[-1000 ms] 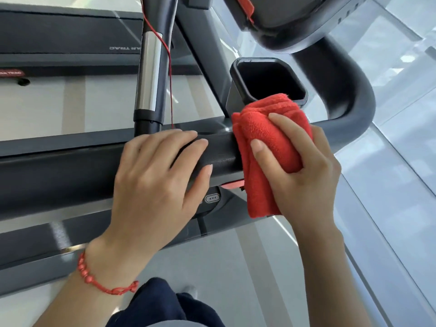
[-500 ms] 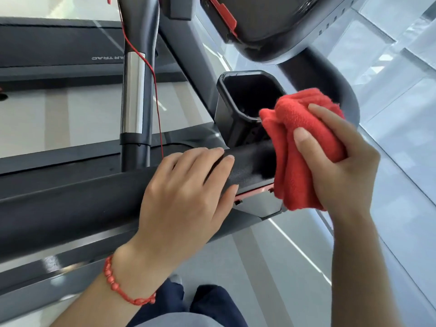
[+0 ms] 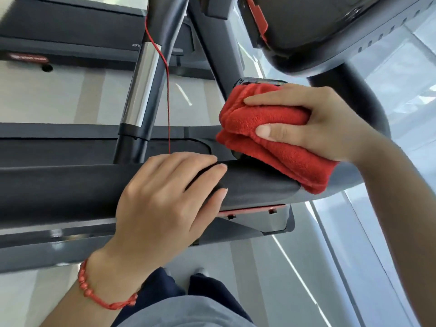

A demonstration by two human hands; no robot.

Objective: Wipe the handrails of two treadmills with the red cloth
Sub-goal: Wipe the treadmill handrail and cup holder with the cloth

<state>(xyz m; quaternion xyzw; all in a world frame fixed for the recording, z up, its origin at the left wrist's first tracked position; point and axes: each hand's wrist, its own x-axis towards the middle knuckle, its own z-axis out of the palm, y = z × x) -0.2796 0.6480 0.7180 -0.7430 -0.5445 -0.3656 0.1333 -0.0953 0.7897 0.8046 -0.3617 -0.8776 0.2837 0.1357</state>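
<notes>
Just beside handrail point(image 3: 70, 190) end, red cloth point(image 3: 271, 138) — right hand point(image 3: 330, 121) gripping

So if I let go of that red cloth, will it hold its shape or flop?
Probably flop: the red cloth is folded in soft layers, bulging under the right hand. Its fleecy nap likely grips the handrail rather than sliding. It looks light.
</notes>
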